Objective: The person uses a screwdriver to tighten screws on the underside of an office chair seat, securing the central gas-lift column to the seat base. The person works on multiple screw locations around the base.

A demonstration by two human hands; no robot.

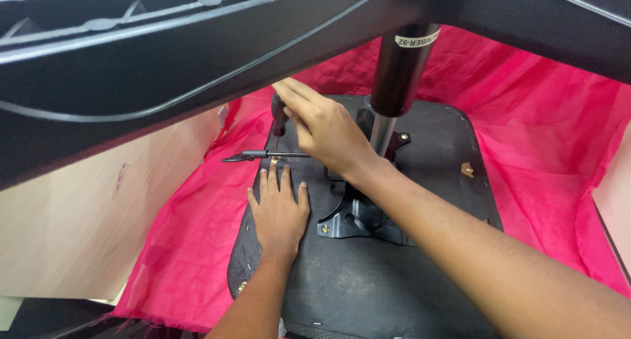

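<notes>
At centre frame, our right hand grips what seems a screwdriver, tip down on the upturned chair seat; our left hand lies open, flat, steadying it beside the lever.

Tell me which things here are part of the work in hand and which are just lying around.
In use:
right hand gripping a screwdriver
left hand pressing flat on the upturned chair seat
black mounting plate
lever
gas cylinder

Just about:
pink cloth
chair base legs
light floor
</notes>
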